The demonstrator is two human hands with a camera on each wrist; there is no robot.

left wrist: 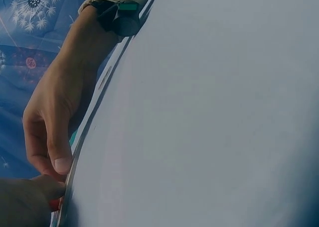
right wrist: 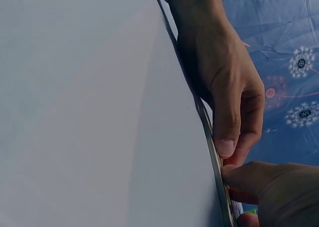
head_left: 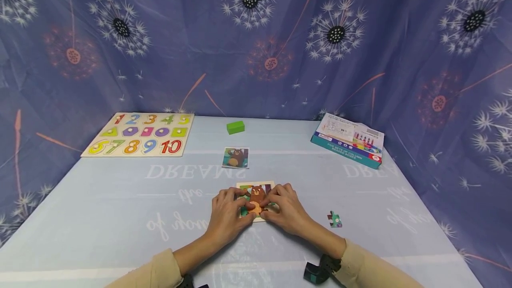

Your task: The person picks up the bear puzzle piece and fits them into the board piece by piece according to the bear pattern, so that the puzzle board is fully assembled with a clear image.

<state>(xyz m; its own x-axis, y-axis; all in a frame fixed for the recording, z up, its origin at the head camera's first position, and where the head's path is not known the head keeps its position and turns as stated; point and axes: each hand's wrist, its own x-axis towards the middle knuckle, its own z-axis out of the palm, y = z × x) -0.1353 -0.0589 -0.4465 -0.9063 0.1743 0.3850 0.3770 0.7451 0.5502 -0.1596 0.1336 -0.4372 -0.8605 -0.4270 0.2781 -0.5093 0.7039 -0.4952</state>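
A small bear jigsaw puzzle (head_left: 258, 194) in a pale frame lies flat on the table before me. My left hand (head_left: 230, 212) reaches over its left side, with bent index finger and thumb at the bear's orange belly. From the right, my right hand (head_left: 289, 211) holds the same lower part with its thumb and index finger. The fingertips of both hands nearly meet there, and they hide part of the puzzle. A loose teal and brown puzzle piece (head_left: 335, 219) lies to the right of my right hand. Both wrist views show the puzzle only edge-on.
Behind the puzzle lies a bear picture card (head_left: 235, 158), with a green block (head_left: 235, 127) farther back. A number board (head_left: 138, 134) is at the back left, and a teal box (head_left: 347, 140) at the back right. A patterned curtain (head_left: 192, 43) hangs behind the table.
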